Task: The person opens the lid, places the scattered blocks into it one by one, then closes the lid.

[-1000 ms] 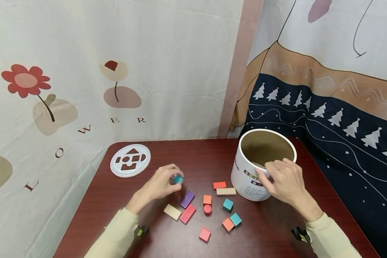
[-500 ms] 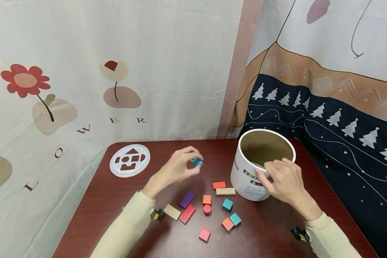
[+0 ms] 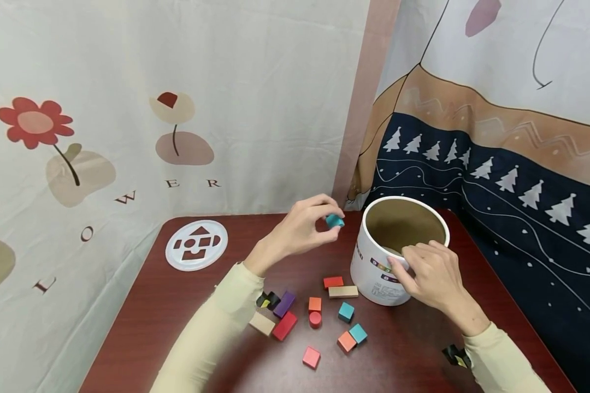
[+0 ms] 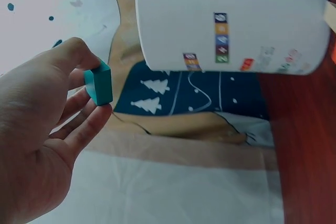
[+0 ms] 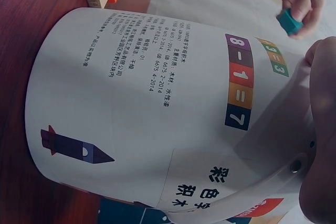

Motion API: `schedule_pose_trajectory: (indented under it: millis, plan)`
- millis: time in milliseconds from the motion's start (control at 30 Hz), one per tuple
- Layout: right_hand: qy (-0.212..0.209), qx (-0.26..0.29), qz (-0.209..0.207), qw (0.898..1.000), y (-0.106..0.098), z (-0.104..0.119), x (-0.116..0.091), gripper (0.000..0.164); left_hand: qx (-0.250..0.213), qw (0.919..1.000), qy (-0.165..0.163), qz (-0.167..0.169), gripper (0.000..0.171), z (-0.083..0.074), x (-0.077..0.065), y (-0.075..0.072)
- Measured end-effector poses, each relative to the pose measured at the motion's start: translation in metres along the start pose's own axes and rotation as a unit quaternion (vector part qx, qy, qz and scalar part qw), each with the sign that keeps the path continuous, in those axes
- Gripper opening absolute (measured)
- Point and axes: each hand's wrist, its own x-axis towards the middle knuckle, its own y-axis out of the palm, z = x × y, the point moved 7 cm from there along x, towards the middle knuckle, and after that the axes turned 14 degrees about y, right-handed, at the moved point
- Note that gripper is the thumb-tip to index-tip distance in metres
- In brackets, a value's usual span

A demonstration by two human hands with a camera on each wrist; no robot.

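My left hand (image 3: 302, 226) pinches a teal block (image 3: 335, 221) between thumb and fingers, above the table just left of the bucket's rim. Several faces of this block (image 4: 100, 84) show clearly in the left wrist view. A white bucket (image 3: 379, 275) with coloured number prints stands upright at the right of the table. My right hand (image 3: 432, 278) grips its near rim, thumb outside and fingers bent over the edge. In the right wrist view the bucket's printed side (image 5: 131, 93) fills most of the picture. The bucket's floor is hidden from the head view.
Loose blocks lie before the bucket: a purple one (image 3: 284, 304), a red one (image 3: 284, 326), a tan one (image 3: 343, 292), a pink one (image 3: 311, 357), a teal one (image 3: 346, 311) and others. A white lid with shaped cut-outs (image 3: 213, 256) lies at the back left. Printed curtains (image 3: 275, 109) stand behind.
My left hand has lifted the teal block and carried it right and towards the back, up to the bucket's left side. My right hand has stayed on the rim.
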Motion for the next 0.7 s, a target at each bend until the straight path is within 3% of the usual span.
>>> schedule_pose_trajectory:
  millis: [400, 700]
  plan:
    - [-0.008, 0.003, -0.006, 1.000, -0.001, 0.001, 0.001, 0.049, -0.028, 0.9987, 0.034, 0.026, 0.020, -0.010, 0.060, 0.022]
    - [-0.009, 0.001, -0.001, 1.000, 0.000, 0.001, 0.001, 0.050, -0.042, 0.9965, 0.027, 0.067, 0.021, -0.011, 0.088, 0.048]
